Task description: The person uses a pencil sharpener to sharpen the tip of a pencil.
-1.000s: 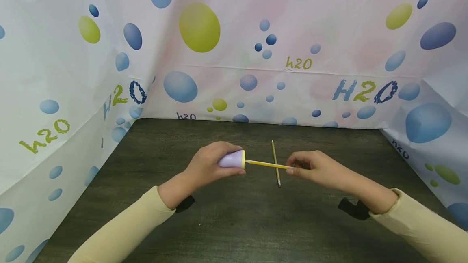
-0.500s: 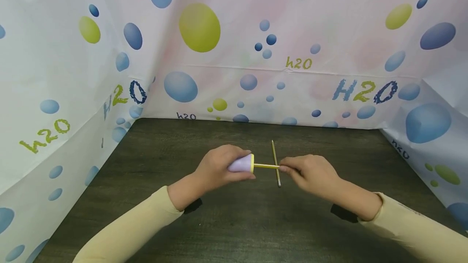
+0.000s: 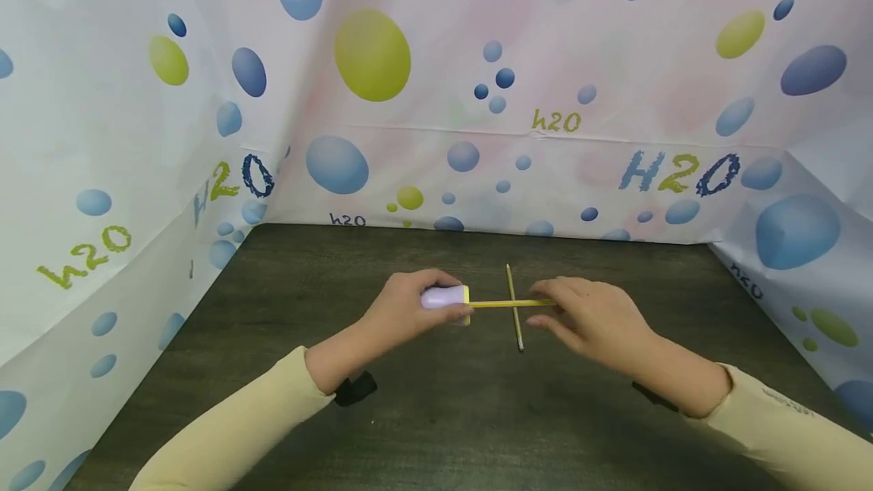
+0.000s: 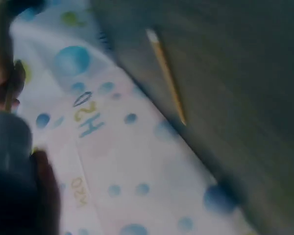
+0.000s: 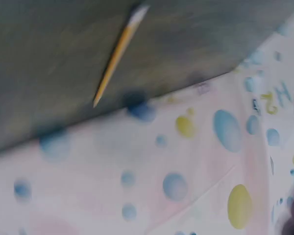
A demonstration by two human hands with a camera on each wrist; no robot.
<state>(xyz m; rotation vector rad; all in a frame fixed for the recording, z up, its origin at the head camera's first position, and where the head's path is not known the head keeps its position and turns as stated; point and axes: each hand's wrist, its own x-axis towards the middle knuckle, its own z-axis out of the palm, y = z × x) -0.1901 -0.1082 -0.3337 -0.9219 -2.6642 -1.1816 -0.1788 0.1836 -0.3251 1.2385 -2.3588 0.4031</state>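
My left hand grips a lavender pencil sharpener with a yellow rim, thumb in front and fingers over the top. A yellow pencil lies level in the air, its front end at the sharpener's mouth, point hidden. Around its rear end my right hand stands loosely, upper fingers against the pencil and thumb apart below it. Behind it a second pencil rests on the table. In the left wrist view the sharpener looks dark and blurred. The right wrist view shows the table pencil, not the right fingers.
A dark wood-grain table lies under both hands. A white sheet with printed bubbles and lettering rises along the table's back and sides.
The pencil's point went into the sharpener, with the right hand pinching close to it. Since then the right hand has drawn back right and its thumb has come off, baring more pencil.
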